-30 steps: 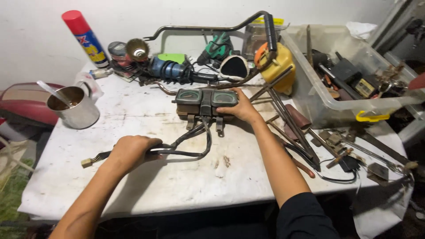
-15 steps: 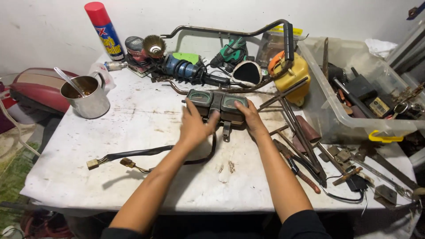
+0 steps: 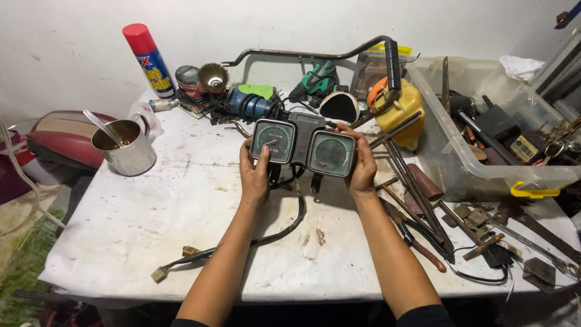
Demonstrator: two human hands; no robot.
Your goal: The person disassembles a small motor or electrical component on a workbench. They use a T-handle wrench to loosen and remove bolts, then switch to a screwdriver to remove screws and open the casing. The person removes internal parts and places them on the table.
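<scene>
Head view, cluster: the twin-dial gauge cluster is being held up off the white table, dial faces tilting toward the camera, long axis running left to right.
Left hand: the left hand is gripping the left dial's edge, thumb on its face.
Right hand: the right hand is clasping the right dial (fingers wrapping behind).
Cable: the black cable is trailing down toward the near-left table edge.
Change: half a second ago the cluster was lying flat; now it is raised and facing up.
Room: bare tabletop lying left of the hands; rusty tools and a clear plastic bin crowding the right; metal mug well apart at left.
</scene>
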